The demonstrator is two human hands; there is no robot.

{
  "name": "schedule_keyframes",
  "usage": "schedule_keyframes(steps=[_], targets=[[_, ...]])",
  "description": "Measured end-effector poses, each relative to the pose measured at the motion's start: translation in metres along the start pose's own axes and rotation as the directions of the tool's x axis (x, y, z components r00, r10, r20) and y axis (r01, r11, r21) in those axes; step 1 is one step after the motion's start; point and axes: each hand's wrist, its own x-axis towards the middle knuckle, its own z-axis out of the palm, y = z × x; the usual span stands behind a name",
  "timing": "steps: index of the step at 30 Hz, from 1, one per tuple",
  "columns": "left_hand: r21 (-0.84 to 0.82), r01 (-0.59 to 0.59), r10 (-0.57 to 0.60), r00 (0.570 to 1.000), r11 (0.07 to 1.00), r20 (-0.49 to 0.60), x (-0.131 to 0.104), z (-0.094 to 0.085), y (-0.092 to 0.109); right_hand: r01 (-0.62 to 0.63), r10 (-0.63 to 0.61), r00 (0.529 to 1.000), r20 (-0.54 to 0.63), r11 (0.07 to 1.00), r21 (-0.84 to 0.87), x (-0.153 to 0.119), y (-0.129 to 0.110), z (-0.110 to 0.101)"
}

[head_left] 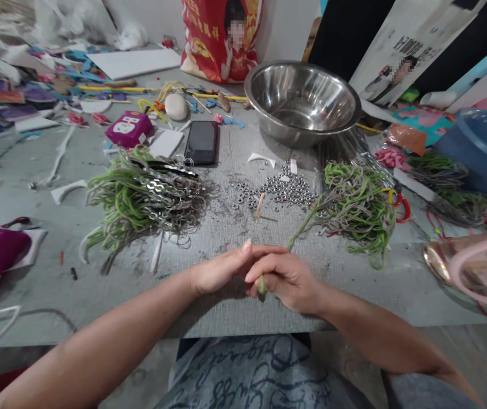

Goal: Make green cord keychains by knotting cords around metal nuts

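Near the table's front edge, my right hand (288,281) is closed round a green cord (301,230), which runs up to a tangled green and grey bundle (356,207) on the right. A short green end pokes out below its fingers. My left hand (230,267) meets the right one, thumb raised; its fingertips are partly hidden behind the right hand, so its grip cannot be made out. Beyond the hands lie many small metal nuts (288,187) and a small wooden stick (260,203). A second green and grey bundle with metal pieces (154,193) rests on the left.
A steel bowl (303,105) stands at the back, beside a black phone (201,142) and a red bag (222,40). Purple boxes (129,129) and scraps lie left. Right are red-handled scissors (403,209), a blue basin (477,150) and a pink-handled item (473,264).
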Motion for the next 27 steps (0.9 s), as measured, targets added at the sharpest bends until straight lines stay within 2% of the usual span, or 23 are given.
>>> schedule_keyframes(steps=[2,4,6,9,11,12,15,19,21,23,24,27], targets=[[0.038,0.074,-0.075,0.997,0.997,0.016,0.000,0.000,0.003,-0.074,0.098,0.990,-0.096,0.970,0.233,0.002,-0.003,-0.008],[0.095,0.114,-0.111,0.993,0.989,-0.028,0.000,0.000,0.007,-0.048,0.142,0.964,-0.224,0.924,0.380,0.005,-0.005,-0.022],[0.195,0.148,-0.123,0.983,0.970,-0.133,0.001,-0.002,0.012,-0.023,0.219,0.910,-0.351,0.873,0.487,0.011,-0.008,-0.041],[0.280,0.145,-0.080,0.970,0.949,-0.230,0.000,-0.006,0.018,0.038,0.356,0.766,-0.536,0.806,0.591,0.019,-0.009,-0.070],[0.199,0.110,-0.060,0.969,0.974,-0.240,-0.001,-0.009,0.020,0.063,0.425,0.662,-0.617,0.788,0.612,0.023,-0.007,-0.084],[0.122,0.088,-0.057,0.970,0.989,-0.235,-0.002,-0.011,0.021,0.065,0.441,0.631,-0.638,0.790,0.610,0.025,-0.004,-0.089],[-0.141,0.002,-0.035,0.973,0.990,-0.229,-0.004,-0.015,0.022,0.052,0.438,0.591,-0.678,0.818,0.573,0.026,0.006,-0.095],[-0.314,-0.110,0.012,0.955,0.943,-0.298,-0.004,-0.019,0.024,-0.066,0.366,0.568,-0.737,0.913,0.402,0.024,0.022,-0.091],[-0.340,-0.140,0.022,0.944,0.930,-0.329,-0.003,-0.019,0.025,-0.125,0.222,0.547,-0.807,0.975,0.183,0.022,0.027,-0.089],[-0.347,-0.156,0.025,0.935,0.925,-0.355,-0.002,-0.019,0.026,-0.175,0.002,0.547,-0.837,0.978,-0.112,0.019,0.027,-0.087],[-0.345,-0.162,0.025,0.929,0.925,-0.370,-0.002,-0.018,0.027,-0.197,-0.111,0.565,-0.818,0.944,-0.265,0.018,0.024,-0.086],[-0.320,-0.178,0.029,0.907,0.931,-0.421,0.000,-0.018,0.026,-0.233,-0.321,0.700,-0.638,0.741,-0.629,0.013,0.012,-0.079]])
